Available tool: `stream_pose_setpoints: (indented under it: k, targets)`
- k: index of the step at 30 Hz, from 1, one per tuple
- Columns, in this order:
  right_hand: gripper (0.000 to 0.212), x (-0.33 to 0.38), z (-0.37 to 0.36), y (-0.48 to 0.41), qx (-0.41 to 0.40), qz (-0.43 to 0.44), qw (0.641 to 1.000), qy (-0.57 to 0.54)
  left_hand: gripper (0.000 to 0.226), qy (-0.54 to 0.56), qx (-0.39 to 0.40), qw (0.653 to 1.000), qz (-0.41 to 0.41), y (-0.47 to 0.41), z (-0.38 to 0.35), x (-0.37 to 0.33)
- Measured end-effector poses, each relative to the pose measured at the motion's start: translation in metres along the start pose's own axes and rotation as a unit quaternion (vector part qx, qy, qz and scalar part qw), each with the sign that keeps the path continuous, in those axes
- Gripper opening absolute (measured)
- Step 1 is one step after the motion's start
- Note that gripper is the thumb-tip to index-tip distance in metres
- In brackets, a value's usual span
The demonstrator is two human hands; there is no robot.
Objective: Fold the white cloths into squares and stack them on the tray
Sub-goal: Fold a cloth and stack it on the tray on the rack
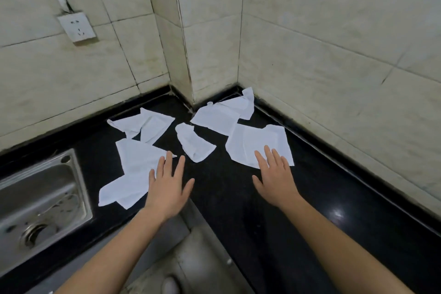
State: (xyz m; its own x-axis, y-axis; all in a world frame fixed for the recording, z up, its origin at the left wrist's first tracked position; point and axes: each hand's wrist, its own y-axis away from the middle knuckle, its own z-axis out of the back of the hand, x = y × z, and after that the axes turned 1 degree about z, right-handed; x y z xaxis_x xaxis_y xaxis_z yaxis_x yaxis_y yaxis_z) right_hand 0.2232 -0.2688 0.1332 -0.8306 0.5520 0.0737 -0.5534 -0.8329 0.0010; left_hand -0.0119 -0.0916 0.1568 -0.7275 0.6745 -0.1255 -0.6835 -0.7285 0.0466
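On the black counter, five white cloths lie crumpled near the corner, beside the sink. Left hand spread flat, fingers over the near-left cloth; right hand spread, fingertips over the near-right cloth.

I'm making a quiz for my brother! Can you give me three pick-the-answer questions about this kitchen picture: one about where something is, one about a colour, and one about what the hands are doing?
1. Where is the sink? A) left of the cloths B) right of them C) on top of them
2. What colour is the counter? A) white B) black C) red
3. How are the left hand and right hand? A) in fists B) holding a cup C) open and flat

Answers: 1 A, the steel basin sits at the left edge. 2 B, it is shiny black. 3 C, both are spread out by the cloths.
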Motion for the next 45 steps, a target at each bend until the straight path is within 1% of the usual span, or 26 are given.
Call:
stream_pose_setpoints:
  k: [3,6,9,12,15,18,19,20,22,24,26,28,30,32,33,35,36,37,39,41,43,45]
  targets:
    - [0.071,0.006,-0.017,-0.023,0.020,-0.035,0.999,0.006,0.066,-0.027,0.022,0.998,-0.058,-0.044,-0.015,0.012]
    - [0.070,0.018,-0.029,-0.043,0.038,-0.074,0.997,0.002,0.072,-0.037,0.051,0.993,-0.104,-0.087,-0.031,0.023]
    - [0.069,0.036,-0.044,-0.058,0.069,-0.121,0.990,-0.006,0.076,-0.050,0.081,0.981,-0.168,-0.133,-0.049,0.037]
    - [0.070,0.050,-0.051,-0.074,0.095,-0.146,0.985,-0.015,0.075,-0.044,0.091,0.971,-0.218,-0.170,-0.055,0.044]
    - [0.070,0.071,-0.062,-0.106,0.123,-0.158,0.978,-0.050,0.076,-0.052,0.135,0.958,-0.249,-0.215,-0.072,0.056]
    - [0.068,0.089,-0.076,-0.135,0.129,-0.141,0.980,-0.056,0.080,-0.082,0.170,0.937,-0.293,-0.248,-0.090,0.063]
    - [0.070,0.094,-0.082,-0.147,0.133,-0.130,0.981,-0.053,0.080,-0.085,0.190,0.931,-0.299,-0.256,-0.096,0.066]
    - [0.075,0.100,-0.090,-0.160,0.142,-0.116,0.982,-0.047,0.078,-0.094,0.209,0.926,-0.300,-0.261,-0.103,0.070]
    - [0.087,0.114,-0.105,-0.183,0.169,-0.076,0.983,-0.020,0.075,-0.115,0.224,0.919,-0.305,-0.264,-0.111,0.080]
    - [0.090,0.128,-0.125,-0.202,0.211,-0.021,0.977,0.000,0.072,-0.112,0.203,0.921,-0.314,-0.265,-0.123,0.093]
    - [0.080,0.137,-0.140,-0.210,0.241,0.020,0.970,0.015,0.068,-0.090,0.163,0.925,-0.331,-0.264,-0.127,0.105]
    - [0.061,0.136,-0.149,-0.209,0.206,0.048,0.977,0.013,0.052,-0.073,0.110,0.927,-0.351,-0.265,-0.135,0.118]
    - [0.040,0.128,-0.154,-0.201,0.175,0.074,0.981,0.042,0.036,-0.040,0.075,0.931,-0.356,-0.261,-0.135,0.126]
    - [0.034,0.120,-0.155,-0.189,0.170,0.073,0.982,0.036,0.027,0.008,0.057,0.935,-0.350,-0.259,-0.131,0.127]
    - [0.029,0.116,-0.152,-0.184,0.169,0.063,0.984,0.011,0.024,0.031,0.047,0.937,-0.344,-0.259,-0.127,0.125]
    - [0.017,0.109,-0.143,-0.174,0.155,0.025,0.985,-0.067,0.022,0.059,0.041,0.939,-0.336,-0.262,-0.119,0.122]
    - [0.019,0.104,-0.138,-0.168,0.148,-0.009,0.983,-0.106,0.022,0.068,0.047,0.940,-0.330,-0.263,-0.114,0.119]
    - [0.020,0.099,-0.129,-0.162,0.137,-0.050,0.977,-0.154,0.022,0.077,0.052,0.943,-0.320,-0.262,-0.109,0.116]
    - [0.014,0.089,-0.110,-0.154,0.114,-0.124,0.959,-0.230,0.018,0.094,0.057,0.951,-0.288,-0.263,-0.100,0.109]
    - [0.008,0.078,-0.088,-0.146,0.095,-0.171,0.942,-0.273,0.014,0.114,0.063,0.956,-0.263,-0.263,-0.089,0.099]
    - [0.008,0.066,-0.066,-0.137,0.077,-0.205,0.931,-0.293,0.011,0.139,0.079,0.949,-0.270,-0.261,-0.077,0.084]
    - [0.007,0.053,-0.044,-0.129,0.044,-0.212,0.928,-0.301,0.008,0.178,0.084,0.941,-0.277,-0.261,-0.060,0.067]
